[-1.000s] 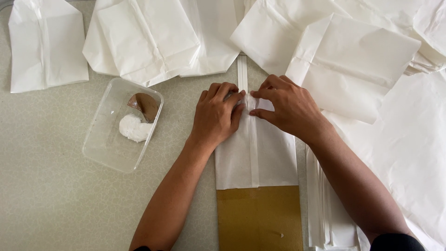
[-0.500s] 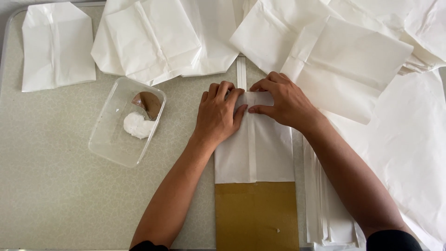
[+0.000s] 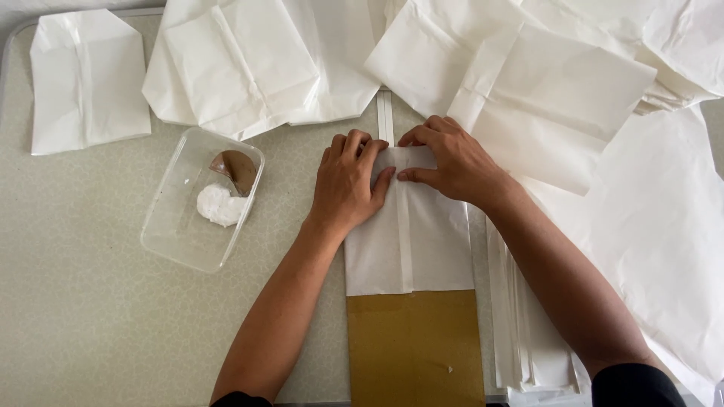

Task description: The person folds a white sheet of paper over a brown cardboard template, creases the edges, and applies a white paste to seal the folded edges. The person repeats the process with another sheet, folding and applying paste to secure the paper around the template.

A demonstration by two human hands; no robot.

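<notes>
- Nearest, a brown rectangular cardboard template (image 3: 415, 347) protrudes from under the white folded paper sheet (image 3: 411, 241).
- Both hands press flat, gripping nothing: left hand (image 3: 348, 185), right hand (image 3: 452, 162), now shifted onto the sheet's top fold, flattening it.
- Leftward, a clear plastic tub (image 3: 181, 234).
- Farthest, loose white paper bags (image 3: 249, 68).

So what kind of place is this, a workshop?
Probably a small hand-craft worktable for making paper bags: folded white paper bags piled about, a clear tub of white paste, and both hands pressing a fold over a brown cardboard template.
</notes>
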